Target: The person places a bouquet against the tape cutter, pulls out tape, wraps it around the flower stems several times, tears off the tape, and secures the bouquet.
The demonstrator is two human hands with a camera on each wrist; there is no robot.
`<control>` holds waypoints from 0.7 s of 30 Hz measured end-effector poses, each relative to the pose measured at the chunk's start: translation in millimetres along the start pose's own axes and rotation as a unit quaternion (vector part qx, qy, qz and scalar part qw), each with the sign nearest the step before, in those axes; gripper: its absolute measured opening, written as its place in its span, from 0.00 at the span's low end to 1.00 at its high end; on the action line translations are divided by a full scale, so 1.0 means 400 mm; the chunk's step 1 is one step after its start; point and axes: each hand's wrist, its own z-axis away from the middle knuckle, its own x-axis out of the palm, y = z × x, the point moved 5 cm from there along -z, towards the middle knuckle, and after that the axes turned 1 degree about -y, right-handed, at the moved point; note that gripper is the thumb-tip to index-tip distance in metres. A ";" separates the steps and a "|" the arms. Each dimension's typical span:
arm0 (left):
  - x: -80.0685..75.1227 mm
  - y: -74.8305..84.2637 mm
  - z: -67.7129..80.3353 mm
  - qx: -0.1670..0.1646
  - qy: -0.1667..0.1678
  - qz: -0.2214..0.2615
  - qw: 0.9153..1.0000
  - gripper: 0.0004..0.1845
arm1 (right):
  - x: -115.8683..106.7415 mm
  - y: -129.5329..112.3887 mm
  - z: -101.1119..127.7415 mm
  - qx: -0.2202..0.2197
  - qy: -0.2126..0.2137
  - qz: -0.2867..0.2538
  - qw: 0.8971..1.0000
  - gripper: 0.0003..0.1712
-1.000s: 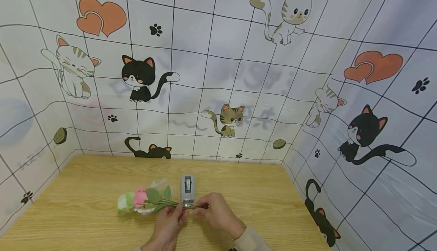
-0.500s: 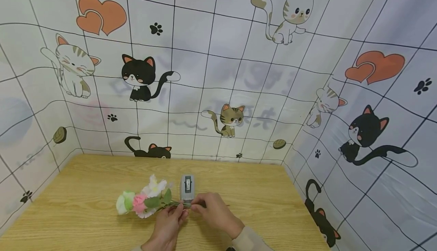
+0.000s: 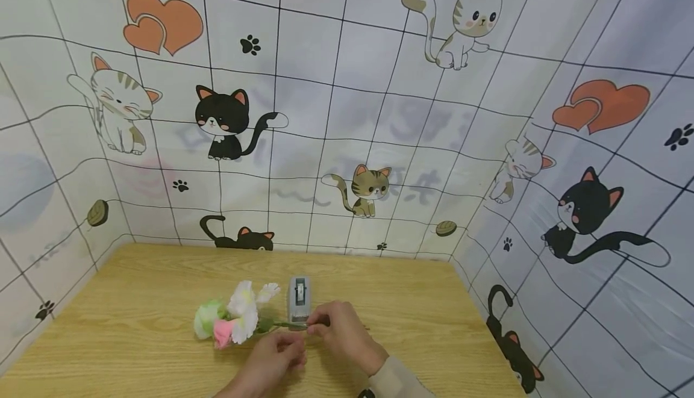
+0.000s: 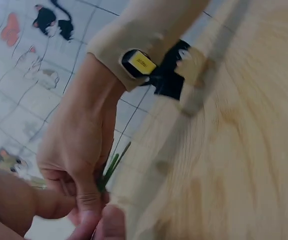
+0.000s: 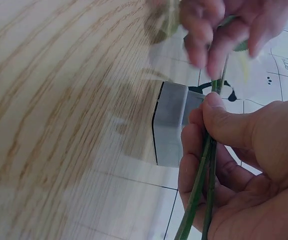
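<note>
Right hand [image 3: 338, 332]: thumb and curled fingers pinch the green stems [image 5: 204, 175] of a small bunch of artificial flowers [image 3: 230, 320], keeping the stems pressed together as one bundle; the right-wrist view shows at least two stems side by side under the thumb. This grip appears to carry the bunch, for the blooms jut out to the person's left, at or just above the wooden table [image 3: 135, 338], with no other support visible.

Left hand [image 3: 271, 359]: just beside the right, near the stems between the grip and the blooms. Its fingers are bent and blurred in every view; whether they grip the stems or only brush them cannot be told.

Flowers: white, pale green and pink heads clustered at the left end of the stems, in front of the person near the table's near edge.

Grey tape dispenser [image 3: 299, 298]: stands on the table directly behind the right hand's fingers, close to the stems, a placement that would keep it within easy reach of both hands.

Surround: a beige sleeve [image 3: 396, 380] covers the right forearm; a sheet printed with cartoon cats and hearts [image 3: 347, 115] walls the table on three sides.
</note>
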 end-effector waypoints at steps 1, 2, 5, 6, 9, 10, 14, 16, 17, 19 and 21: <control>0.008 0.032 0.019 0.022 -0.011 -0.053 0.998 0.20 | 0.001 0.001 -0.001 0.002 0.001 -0.001 1.000 0.03; 0.018 0.068 0.038 0.048 -0.017 -0.106 0.993 0.18 | 0.002 0.003 -0.002 0.003 0.002 0.000 1.000 0.04; 0.044 0.173 0.084 0.111 0.000 -0.229 0.967 0.09 | 0.005 0.009 -0.006 0.002 0.006 0.013 1.000 0.06; 0.052 0.207 0.097 0.127 0.010 -0.257 0.958 0.07 | 0.006 0.010 -0.007 0.001 0.008 0.018 1.000 0.07; 0.061 0.234 0.093 0.212 0.050 -0.337 0.916 0.04 | 0.006 0.012 -0.009 0.000 0.010 0.027 1.000 0.09; 0.065 0.239 0.091 0.249 0.063 -0.367 0.894 0.04 | 0.006 0.013 -0.009 -0.002 0.010 0.027 1.000 0.08; 0.063 0.195 0.067 0.351 0.127 -0.483 0.792 0.09 | 0.009 0.015 -0.008 -0.022 0.008 0.021 1.000 0.04; 0.059 0.171 0.055 0.371 0.144 -0.514 0.760 0.12 | 0.014 0.026 -0.011 -0.053 0.014 0.032 0.998 0.03; 0.057 0.164 0.051 0.368 0.147 -0.523 0.755 0.14 | 0.014 0.025 -0.011 -0.057 0.015 0.034 0.998 0.03; 0.055 0.155 0.046 0.369 0.147 -0.544 0.739 0.16 | 0.015 0.027 -0.013 -0.060 0.016 0.034 0.997 0.04; 0.054 0.151 0.042 0.364 0.148 -0.560 0.729 0.18 | 0.016 0.029 -0.015 -0.054 0.016 0.034 0.998 0.04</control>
